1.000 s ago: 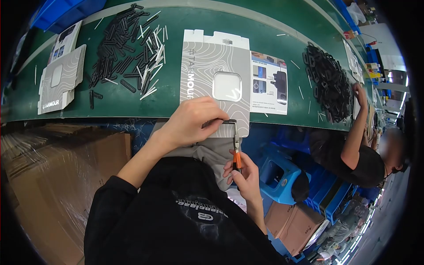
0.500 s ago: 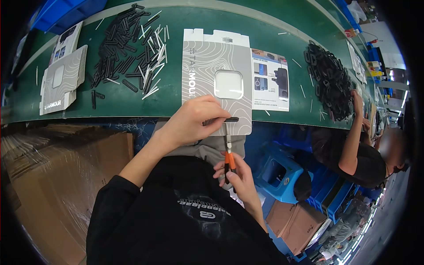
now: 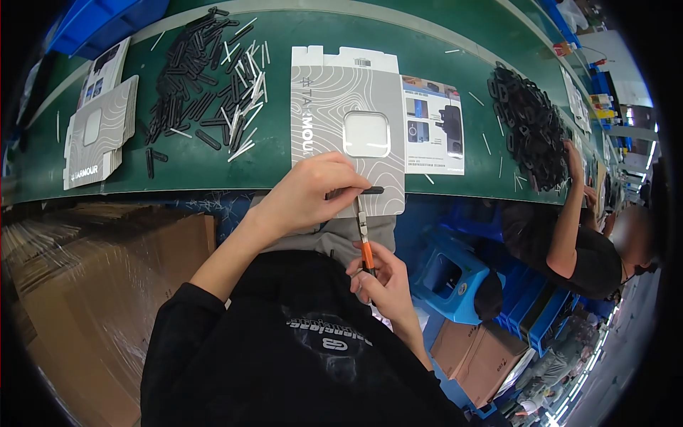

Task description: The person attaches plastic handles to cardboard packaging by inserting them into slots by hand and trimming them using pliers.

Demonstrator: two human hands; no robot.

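Observation:
My left hand (image 3: 313,188) is closed, pinching a small black elongated piece (image 3: 374,190) that sticks out past the fingertips. My right hand (image 3: 384,280) is closed around the orange handles of metal-jawed pliers (image 3: 363,229). Their jaws point up and end just below the black piece; whether they touch it I cannot tell. Both hands are in front of a flat grey printed carton (image 3: 320,92) with white contour lines and a rounded square window, lying over the table's near edge. Part of the black piece is hidden by my left fingers.
Left of the carton lies a pile of black pieces (image 3: 174,99) mixed with white sticks (image 3: 245,99). Stacked cartons (image 3: 107,124) stand farther left. At right are a printed card (image 3: 432,135), a heap of black loops (image 3: 526,128), a blue stool (image 3: 455,274) and a co-worker's arm (image 3: 565,220).
The pliers have turned, and their jaws have shifted slightly left under the black piece; the orange handles are now closer together. My left hand keeps its pinch almost unmoved.

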